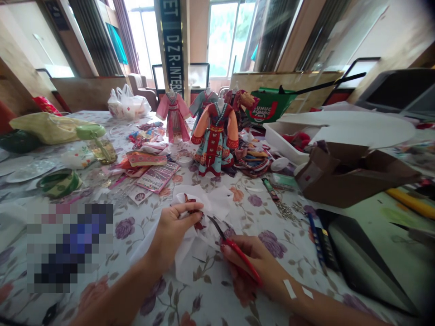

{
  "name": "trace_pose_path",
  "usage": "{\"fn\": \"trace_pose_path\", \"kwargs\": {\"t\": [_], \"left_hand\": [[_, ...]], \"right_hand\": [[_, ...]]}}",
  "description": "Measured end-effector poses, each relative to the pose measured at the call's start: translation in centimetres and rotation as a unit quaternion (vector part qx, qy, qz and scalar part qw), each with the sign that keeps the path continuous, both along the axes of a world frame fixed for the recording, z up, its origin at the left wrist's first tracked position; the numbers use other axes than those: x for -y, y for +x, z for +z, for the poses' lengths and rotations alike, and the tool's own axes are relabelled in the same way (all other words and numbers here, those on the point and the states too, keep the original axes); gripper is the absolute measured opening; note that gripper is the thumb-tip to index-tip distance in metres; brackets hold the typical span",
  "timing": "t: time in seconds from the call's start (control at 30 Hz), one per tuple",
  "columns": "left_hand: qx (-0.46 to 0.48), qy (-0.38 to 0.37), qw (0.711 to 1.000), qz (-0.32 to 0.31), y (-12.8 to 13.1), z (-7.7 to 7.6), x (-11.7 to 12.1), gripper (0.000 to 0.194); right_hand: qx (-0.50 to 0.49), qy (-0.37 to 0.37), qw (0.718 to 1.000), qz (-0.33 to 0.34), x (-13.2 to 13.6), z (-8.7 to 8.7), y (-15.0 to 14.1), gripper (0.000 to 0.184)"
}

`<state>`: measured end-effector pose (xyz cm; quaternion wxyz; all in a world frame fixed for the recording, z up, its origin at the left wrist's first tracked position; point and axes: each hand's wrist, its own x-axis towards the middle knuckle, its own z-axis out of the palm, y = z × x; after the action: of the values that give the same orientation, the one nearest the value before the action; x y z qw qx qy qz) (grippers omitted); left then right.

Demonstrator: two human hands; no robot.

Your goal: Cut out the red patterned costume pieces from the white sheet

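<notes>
My left hand (175,228) pinches a small dark red piece of fabric (198,222) between thumb and fingers, over white paper or thin cloth (190,258) on the table. In my right hand (248,253) is a pair of scissors (243,256) with red handles and dark blades. The blades point up and left, their tips just right of the red piece and apart from it. Two short white strips (289,289) stick to my right forearm. Part of the fabric is hidden behind my left fingers.
Dressed doll figures (215,140) stand behind my hands. A brown cardboard box (353,174) and a black tablet-like slab (363,258) lie to the right. Green tape (58,182), a green-lidded bottle (100,145) and a pink packet (158,176) are on the left. Flowered cloth covers the table.
</notes>
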<state>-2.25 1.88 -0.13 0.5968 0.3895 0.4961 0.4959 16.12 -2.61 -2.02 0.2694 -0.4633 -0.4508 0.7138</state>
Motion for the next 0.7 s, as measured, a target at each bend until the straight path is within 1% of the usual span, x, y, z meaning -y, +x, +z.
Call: {"fn": "trace_pose_path", "kwargs": {"t": [0.13, 0.33, 0.47, 0.7], "left_hand": [[0.049, -0.017, 0.999, -0.006, 0.14, 0.17, 0.20, 0.026], [0.125, -0.075, 0.989, -0.005, 0.34, -0.03, 0.11, 0.031], [0.157, -0.114, 0.981, 0.002, 0.41, -0.14, 0.09, 0.034], [0.187, -0.126, 0.974, 0.012, 0.57, -0.37, 0.13, 0.034]], "right_hand": [[0.042, 0.007, 0.999, 0.006, 0.02, 0.40, -0.06, 0.050], [0.046, 0.000, 0.999, 0.009, -0.12, 0.35, -0.10, 0.049], [0.049, -0.002, 0.999, 0.009, -0.06, 0.34, -0.20, 0.051], [0.032, -0.015, 0.999, -0.008, -0.07, 0.33, -0.37, 0.053]]}}
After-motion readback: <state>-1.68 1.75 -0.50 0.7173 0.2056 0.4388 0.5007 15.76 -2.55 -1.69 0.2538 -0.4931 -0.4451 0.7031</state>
